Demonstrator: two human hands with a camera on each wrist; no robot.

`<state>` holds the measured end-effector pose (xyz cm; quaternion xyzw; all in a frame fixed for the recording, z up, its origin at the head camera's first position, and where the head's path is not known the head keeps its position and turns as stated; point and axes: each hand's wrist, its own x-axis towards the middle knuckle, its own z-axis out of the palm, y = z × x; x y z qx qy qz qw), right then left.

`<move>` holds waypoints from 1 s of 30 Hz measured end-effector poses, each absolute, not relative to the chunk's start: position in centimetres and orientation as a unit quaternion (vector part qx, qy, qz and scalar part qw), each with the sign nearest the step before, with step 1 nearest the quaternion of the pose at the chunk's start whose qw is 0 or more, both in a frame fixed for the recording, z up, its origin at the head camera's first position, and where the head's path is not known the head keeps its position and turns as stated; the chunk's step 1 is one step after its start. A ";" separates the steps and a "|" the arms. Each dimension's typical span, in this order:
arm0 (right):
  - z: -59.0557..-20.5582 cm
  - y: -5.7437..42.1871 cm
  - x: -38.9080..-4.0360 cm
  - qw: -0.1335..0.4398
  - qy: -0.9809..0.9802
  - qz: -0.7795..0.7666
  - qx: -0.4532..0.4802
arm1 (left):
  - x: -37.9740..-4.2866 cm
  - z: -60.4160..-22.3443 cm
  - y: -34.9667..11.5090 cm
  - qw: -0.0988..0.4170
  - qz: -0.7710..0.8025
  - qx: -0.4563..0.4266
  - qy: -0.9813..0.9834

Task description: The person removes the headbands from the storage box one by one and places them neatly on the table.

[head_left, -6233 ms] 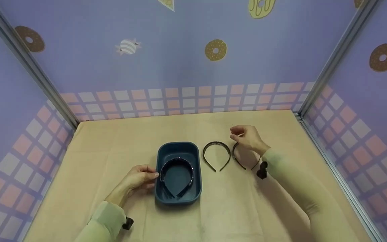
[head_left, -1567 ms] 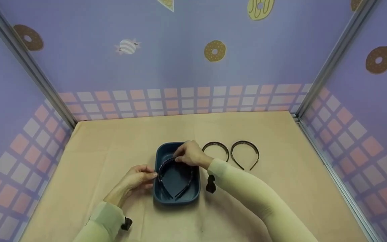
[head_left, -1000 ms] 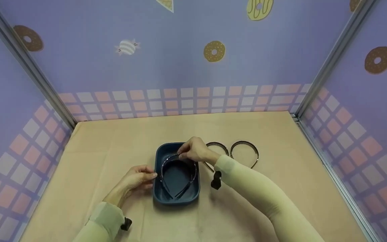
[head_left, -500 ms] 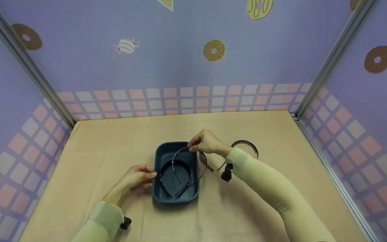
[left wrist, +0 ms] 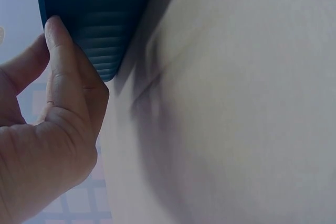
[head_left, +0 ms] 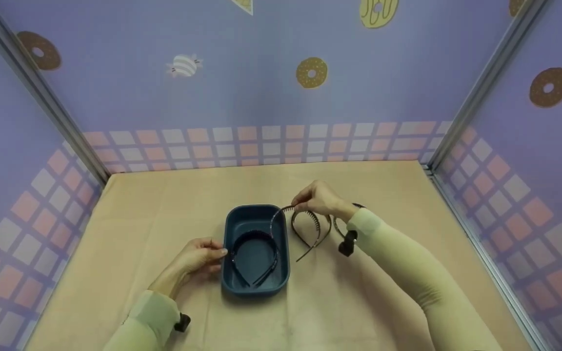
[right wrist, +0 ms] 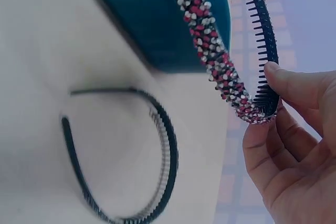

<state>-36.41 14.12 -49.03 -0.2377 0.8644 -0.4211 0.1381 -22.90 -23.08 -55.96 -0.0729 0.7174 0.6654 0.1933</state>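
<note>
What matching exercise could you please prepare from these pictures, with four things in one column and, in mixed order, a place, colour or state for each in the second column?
Things:
1. left hand
2. right hand
3. box
4. table cover

Descriptions:
A. blue, with at least one headband inside
B. pinching a beaded headband
C. spread beneath everything else
D. touching the box at its rim

Right pairs: 1-D, 2-B, 3-A, 4-C.
</note>
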 end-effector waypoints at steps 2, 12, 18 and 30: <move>-49.1 14.8 -36.6 0.134 0.864 -0.425 -0.234 | -22.9 -55.9 -23.1 0.192 0.664 -0.069 0.719; -49.8 18.5 -37.3 0.143 0.857 -0.448 -0.208 | -23.1 -56.0 -23.1 0.194 0.662 -0.077 0.720; -50.1 20.7 -37.7 0.134 0.869 -0.440 -0.180 | -23.0 -56.0 -23.2 0.197 0.667 -0.076 0.714; -50.8 25.4 -38.0 0.125 0.886 -0.425 -0.138 | -23.1 -56.0 -23.2 0.198 0.669 -0.079 0.713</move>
